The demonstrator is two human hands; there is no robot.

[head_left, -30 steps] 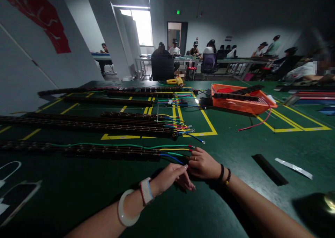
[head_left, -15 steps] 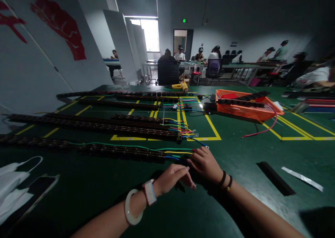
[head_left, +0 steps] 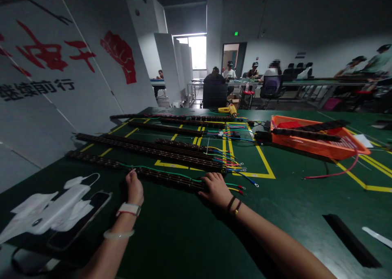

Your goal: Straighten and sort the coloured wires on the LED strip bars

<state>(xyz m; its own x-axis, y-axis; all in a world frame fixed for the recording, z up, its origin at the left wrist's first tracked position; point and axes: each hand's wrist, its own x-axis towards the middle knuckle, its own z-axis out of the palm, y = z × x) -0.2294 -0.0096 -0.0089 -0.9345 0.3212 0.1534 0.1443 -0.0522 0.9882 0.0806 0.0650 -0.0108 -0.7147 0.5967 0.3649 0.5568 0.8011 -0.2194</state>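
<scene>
A long, dark, sleeved wire harness (head_left: 171,178) lies across the near side of the green table, a loose green wire running along its top. Close to its middle, my left hand (head_left: 134,188) has its fingers closed on the near edge, fingertips partly hidden. My right hand (head_left: 217,189) is wrapped over the right end of the same harness. Just past that hand, green and yellow wires with red-sleeved ring terminals (head_left: 240,190) stick out. Behind lies a thicker row of dark harnesses (head_left: 183,156) with coloured wire ends, among them a blue wire with a ring terminal (head_left: 256,184).
An orange basket (head_left: 294,144) holding dark harness pieces stands at the right, a red wire hanging out. A yellow heat gun (head_left: 229,110) lies at the back. White tissue packs (head_left: 61,207) and a phone (head_left: 81,226) are at the left, a black strip (head_left: 350,240) at the right.
My left hand has moved left, away from my right hand, to the harness's middle. My right hand has come onto the harness's end from the wire tips. The view has turned left.
</scene>
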